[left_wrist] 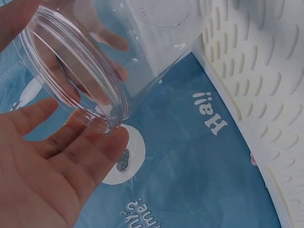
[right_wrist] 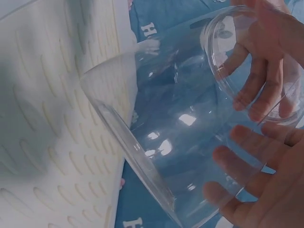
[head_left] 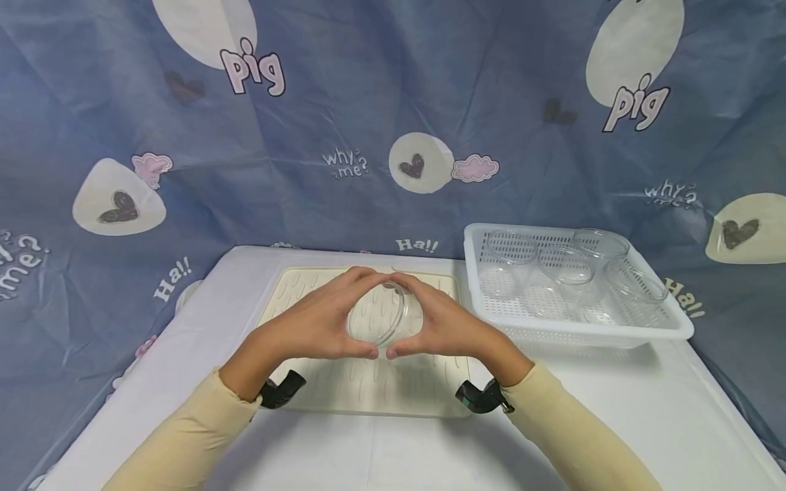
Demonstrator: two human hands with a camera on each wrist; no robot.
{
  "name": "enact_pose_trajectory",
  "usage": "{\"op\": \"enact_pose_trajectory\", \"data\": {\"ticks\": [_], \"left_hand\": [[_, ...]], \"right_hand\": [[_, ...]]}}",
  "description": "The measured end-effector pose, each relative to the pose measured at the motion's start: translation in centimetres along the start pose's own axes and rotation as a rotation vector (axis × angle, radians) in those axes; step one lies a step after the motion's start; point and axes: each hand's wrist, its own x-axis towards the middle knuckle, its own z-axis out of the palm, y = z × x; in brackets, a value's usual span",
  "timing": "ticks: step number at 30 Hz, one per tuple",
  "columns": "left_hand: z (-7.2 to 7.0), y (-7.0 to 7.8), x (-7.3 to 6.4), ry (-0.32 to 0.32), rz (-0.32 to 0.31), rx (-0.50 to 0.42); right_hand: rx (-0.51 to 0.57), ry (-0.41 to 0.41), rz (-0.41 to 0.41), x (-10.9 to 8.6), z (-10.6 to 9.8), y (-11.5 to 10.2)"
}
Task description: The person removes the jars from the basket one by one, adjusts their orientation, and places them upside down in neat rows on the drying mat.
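Note:
Both my hands hold a clear, see-through jar (head_left: 413, 318) up in the air, tilted on its side. The left hand (head_left: 316, 322) grips the ringed rim (left_wrist: 97, 76) of its round mouth, thumb on one side and fingers on the other. Around the jar's smooth body (right_wrist: 166, 128) curl the thumb and fingers of the right hand (head_left: 454, 326). Beneath them lies a cream mat (head_left: 307, 392) with raised oval ridges. Through the clear wall, fingers of the opposite hand show in both wrist views.
A white perforated basket (head_left: 614, 332) stands at the right with several clear jars (head_left: 565, 266) in it. The table (head_left: 331, 450) wears a white cover. A blue printed cloth (head_left: 344, 88) hangs behind it. Each wrist carries a black strap mount (head_left: 284, 390).

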Motion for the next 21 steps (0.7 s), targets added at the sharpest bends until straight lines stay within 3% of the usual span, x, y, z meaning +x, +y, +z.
{"op": "enact_pose_trajectory", "data": {"ticks": [9,21], "left_hand": [[-0.4,0.1,0.3,-0.027,0.028,0.080],[-1.5,0.1,-0.1,-0.012,0.032,0.041]], "right_hand": [[0.026,-0.001,-0.052,0.1,0.6,0.5],[0.065,-0.008,-0.015,-0.6,0.8,1.4]]}}
